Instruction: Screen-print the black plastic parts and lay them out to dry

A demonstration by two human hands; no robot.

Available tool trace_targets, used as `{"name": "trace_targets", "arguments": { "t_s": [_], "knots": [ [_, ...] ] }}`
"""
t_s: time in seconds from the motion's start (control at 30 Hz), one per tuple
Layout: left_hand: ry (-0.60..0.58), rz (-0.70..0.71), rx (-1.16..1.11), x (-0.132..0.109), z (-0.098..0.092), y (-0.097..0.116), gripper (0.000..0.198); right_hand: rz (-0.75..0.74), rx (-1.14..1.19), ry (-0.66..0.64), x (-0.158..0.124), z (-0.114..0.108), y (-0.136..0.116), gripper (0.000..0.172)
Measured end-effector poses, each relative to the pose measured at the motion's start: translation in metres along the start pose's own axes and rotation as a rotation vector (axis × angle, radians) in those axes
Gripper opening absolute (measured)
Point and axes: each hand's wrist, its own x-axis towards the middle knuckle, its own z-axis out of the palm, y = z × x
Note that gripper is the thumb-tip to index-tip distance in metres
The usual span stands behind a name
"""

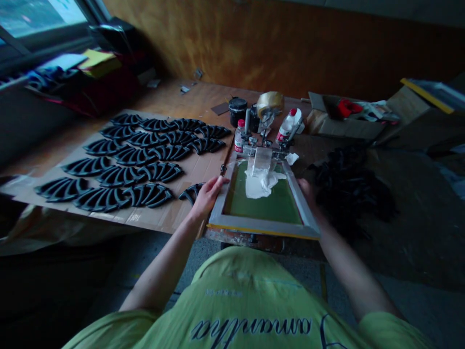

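Script lettering reading "amantha" is seen upside down on a lime-green T-shirt (250,310). A screen-printing frame (261,224), with white ink (257,186) pooled on its green mesh, is held at lower centre. The left hand (208,196) is curled around the frame's left side; the right hand (307,192) lies at its right side, its grip unclear. Two red-capped bottles (290,123) stand beyond, their labels unreadable.
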Motion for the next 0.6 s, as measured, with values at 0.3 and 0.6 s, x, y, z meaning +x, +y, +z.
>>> {"name": "trace_targets", "arguments": {
  "t_s": [0.3, 0.6],
  "knots": [
    [0.058, -0.181, 0.336, -0.003, 0.011, -0.093, 0.067, -0.148, 0.062, -0.029, 0.060, -0.004, -0.086, 0.030],
    [0.021, -0.142, 0.388, 0.004, 0.006, -0.116, 0.061, -0.563, 0.117, -0.311, 0.000, -0.012, -0.084, 0.025]
  ]
}}
